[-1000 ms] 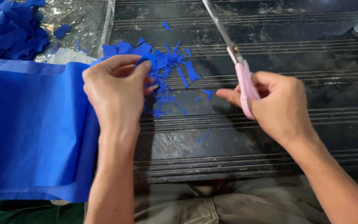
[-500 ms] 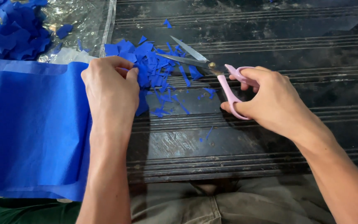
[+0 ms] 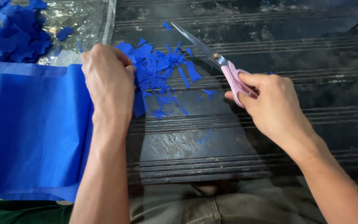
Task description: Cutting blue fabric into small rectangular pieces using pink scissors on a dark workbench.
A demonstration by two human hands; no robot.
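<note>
We see one package-like item: a clear plastic bag or sheet (image 3: 69,18) at top left, crinkled and glossy, with blue cut pieces (image 3: 11,35) lying on or in it; we can't tell which. No labels, signs or screens in view.

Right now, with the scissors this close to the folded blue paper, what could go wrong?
The left hand pinches the blue paper sheet at its edge, near the scissors in the right hand; a hasty cut could nick a finger. The blue paper scraps lie loose on the dark ridged surface and could scatter or slide off.
</note>
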